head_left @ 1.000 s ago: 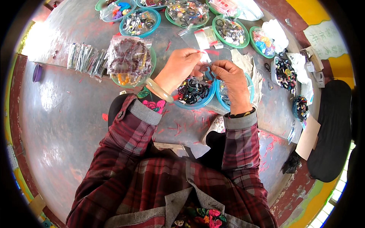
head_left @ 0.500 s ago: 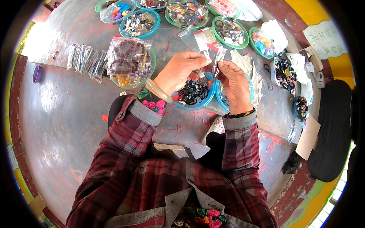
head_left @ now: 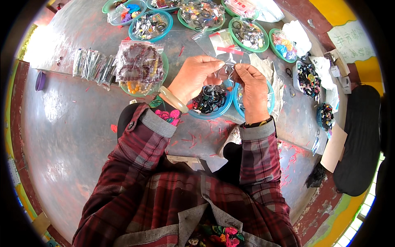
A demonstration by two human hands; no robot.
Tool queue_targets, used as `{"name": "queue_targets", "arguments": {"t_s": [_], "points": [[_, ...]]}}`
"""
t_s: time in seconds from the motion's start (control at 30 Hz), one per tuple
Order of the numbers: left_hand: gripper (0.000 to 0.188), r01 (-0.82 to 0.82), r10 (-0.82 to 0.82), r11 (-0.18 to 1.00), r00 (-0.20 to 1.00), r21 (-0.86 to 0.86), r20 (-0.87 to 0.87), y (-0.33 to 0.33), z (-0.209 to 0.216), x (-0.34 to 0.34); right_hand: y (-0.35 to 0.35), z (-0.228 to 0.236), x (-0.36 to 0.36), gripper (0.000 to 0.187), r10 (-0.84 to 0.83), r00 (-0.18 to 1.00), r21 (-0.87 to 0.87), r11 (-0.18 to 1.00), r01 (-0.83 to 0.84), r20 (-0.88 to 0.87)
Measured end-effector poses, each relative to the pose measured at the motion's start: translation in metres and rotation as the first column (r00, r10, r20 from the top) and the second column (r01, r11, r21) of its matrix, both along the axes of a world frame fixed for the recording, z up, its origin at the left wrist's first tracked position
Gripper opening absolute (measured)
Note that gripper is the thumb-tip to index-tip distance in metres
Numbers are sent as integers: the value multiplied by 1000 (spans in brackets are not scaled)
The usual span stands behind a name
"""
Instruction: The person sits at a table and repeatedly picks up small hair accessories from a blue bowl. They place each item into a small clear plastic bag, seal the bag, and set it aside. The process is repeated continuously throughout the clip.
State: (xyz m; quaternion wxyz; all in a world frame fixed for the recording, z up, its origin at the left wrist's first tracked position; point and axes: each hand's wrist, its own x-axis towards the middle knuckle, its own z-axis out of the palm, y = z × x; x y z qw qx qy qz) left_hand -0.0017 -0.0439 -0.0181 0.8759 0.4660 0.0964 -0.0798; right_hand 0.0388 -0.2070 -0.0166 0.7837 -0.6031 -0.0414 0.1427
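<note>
My left hand [head_left: 196, 76], with a pale bangle at its wrist, is closed in a pinch on one side of a small clear plastic bag [head_left: 230, 60] with a red strip along its top. On the opposite side, the thumb and fingers of my right hand [head_left: 252, 84] pinch the same bag. Whether anything lies inside it is hard to make out. Directly below the hands is a blue basket [head_left: 208, 117] of black hair ties [head_left: 210, 100]. A second blue basket [head_left: 271, 105] sits partly behind my right hand.
A bag of dark red beaded bracelets [head_left: 140, 61] rests on a green basket left of my hands, beside a row of slim packets [head_left: 94, 66]. Several baskets of small goods line the far side, including a blue one [head_left: 131, 31]. Scissors [head_left: 289, 73] lie at right.
The bag is now spread between my hands, its red strip straight across; before, it was bunched and folded. Both hands have shifted only slightly.
</note>
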Motion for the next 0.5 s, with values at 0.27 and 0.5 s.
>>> {"name": "queue_targets", "arguments": {"t_s": [0.27, 0.5], "points": [[22, 13, -13, 982, 1000, 188, -6, -2, 4, -1, 0, 12, -2, 18, 84, 990, -32, 996, -88, -115], [23, 96, -100, 964, 995, 248, 2, 0, 6, -2, -4, 2, 1, 16, 3, 979, 138, 990, 25, -204]]}}
